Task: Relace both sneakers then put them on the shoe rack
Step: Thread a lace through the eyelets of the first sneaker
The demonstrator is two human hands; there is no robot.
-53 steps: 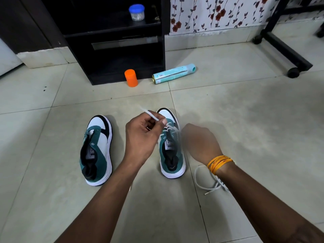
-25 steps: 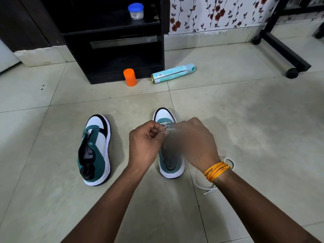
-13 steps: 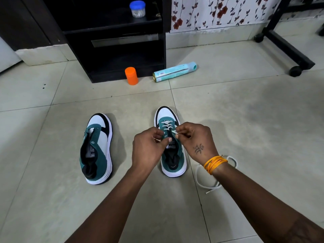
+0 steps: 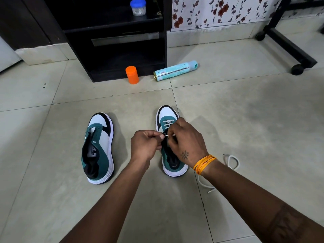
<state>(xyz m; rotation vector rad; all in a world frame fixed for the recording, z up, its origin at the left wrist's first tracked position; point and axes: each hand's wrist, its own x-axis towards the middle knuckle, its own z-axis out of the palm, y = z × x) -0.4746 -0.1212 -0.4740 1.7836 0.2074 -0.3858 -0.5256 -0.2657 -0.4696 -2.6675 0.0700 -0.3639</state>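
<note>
Sneakers sit side by side on the floor (image 4: 245, 120), toes toward a black rack (image 4: 122, 50). Over the right sneaker (image 4: 166, 114) both hands meet: the left hand (image 4: 145, 146) pinches the white lace (image 4: 167, 122) tip, grip clamped on it, and the right hand (image 4: 187, 144) curls over the eyelets, pinching the same lace and hiding the tongue. The left sneaker (image 4: 100, 148) lies unlaced, well apart from the hands. A loose lace (image 4: 233, 162) trails on the floor behind the right wrist. An orange cap (image 4: 132, 74) and a teal can (image 4: 175, 71), on its side, lie just before the rack; a blue-lidded jar (image 4: 138, 7) stands on its shelf.
</note>
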